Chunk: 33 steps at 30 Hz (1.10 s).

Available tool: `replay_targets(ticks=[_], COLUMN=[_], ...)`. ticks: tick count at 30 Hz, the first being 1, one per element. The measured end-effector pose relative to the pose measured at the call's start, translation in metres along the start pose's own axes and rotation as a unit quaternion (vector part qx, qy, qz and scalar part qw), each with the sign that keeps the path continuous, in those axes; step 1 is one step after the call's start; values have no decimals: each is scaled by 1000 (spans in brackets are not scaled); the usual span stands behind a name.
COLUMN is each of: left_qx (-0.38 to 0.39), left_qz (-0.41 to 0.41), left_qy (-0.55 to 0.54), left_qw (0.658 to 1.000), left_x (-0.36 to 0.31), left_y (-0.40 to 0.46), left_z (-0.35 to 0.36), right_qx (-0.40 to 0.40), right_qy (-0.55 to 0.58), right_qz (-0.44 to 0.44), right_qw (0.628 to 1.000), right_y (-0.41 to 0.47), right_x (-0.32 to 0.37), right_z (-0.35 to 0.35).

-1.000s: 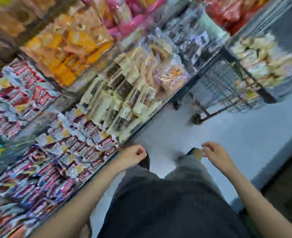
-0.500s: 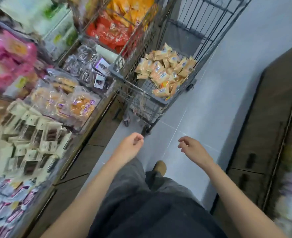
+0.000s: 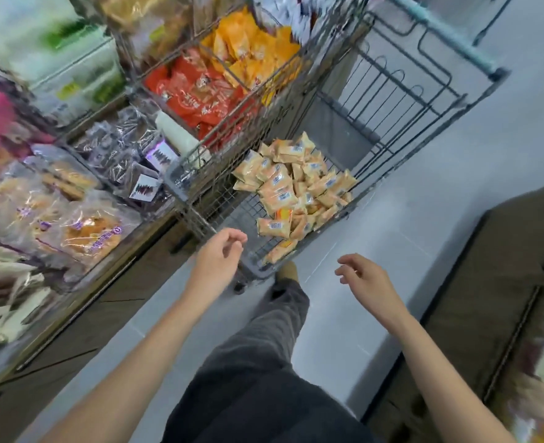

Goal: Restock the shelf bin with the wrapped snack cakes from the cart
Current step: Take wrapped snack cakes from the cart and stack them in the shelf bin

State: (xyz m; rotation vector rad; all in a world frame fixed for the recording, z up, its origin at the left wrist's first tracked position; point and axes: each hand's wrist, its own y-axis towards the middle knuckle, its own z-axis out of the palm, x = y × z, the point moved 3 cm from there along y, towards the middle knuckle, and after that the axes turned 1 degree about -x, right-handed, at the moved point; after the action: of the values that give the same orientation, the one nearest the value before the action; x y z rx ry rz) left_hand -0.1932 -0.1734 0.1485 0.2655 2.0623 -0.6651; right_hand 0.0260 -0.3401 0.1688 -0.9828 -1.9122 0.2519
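Note:
A pile of pale orange wrapped snack cakes [image 3: 291, 190] lies in the lower basket of a grey wire cart [image 3: 401, 100] ahead of me in the aisle. My left hand [image 3: 221, 255] hovers just short of the cart's near left corner, fingers loosely curled, holding nothing. My right hand [image 3: 365, 276] hangs over the floor to the right of the cart's near edge, fingers relaxed and empty. Neither hand touches the cakes or the cart.
Shelf bins on the left hold clear-wrapped pastries [image 3: 82, 225], dark purple packs [image 3: 126, 155] and red and orange bags [image 3: 219, 75] in a wire basket. A dark wooden display [image 3: 488, 298] borders the aisle on the right. My leg and shoe [image 3: 288, 271] stand just before the cart.
My view swung from the low shelf bins to the cart, which is now closer. Both hands rose and reached forward toward it, and their fingers loosened.

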Motion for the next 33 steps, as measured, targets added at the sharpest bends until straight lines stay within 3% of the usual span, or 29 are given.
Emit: replay_targets(ticks=[6,12,16,18,23,26,29,33], left_qx=[81,112,-10,-46,-69,-157,-275,-299], left_qz=[-174,-167,-327,-361,-482,-488,-486,-466], left_qy=[28,122,13,-53,-6,-33,-157,-276], left_qw=[981,972,945,930,873,858,815,786], left_x=[0,23,48,58,70,77,73,44], left_y=[139,222,251,270,297,299,281,238], left_z=[91,138,162,183,222,229,214,179], right_qx=[42,92,172,211,258,282,299,336], right_qy=[-52,-143,-212,-254,-300,-303,-323,-312], right_qz=[-45,-125,-99,-87,-77,-72,-80,-77], right_qw=[997,978,957,940,915,907,894,886], right_y=[93,186,247,277,340,364,379,385], right_x=[43,81,77,71,57,54,55,66], right_z=[-54,-60,-46,-40,-29,-27,-28,-30])
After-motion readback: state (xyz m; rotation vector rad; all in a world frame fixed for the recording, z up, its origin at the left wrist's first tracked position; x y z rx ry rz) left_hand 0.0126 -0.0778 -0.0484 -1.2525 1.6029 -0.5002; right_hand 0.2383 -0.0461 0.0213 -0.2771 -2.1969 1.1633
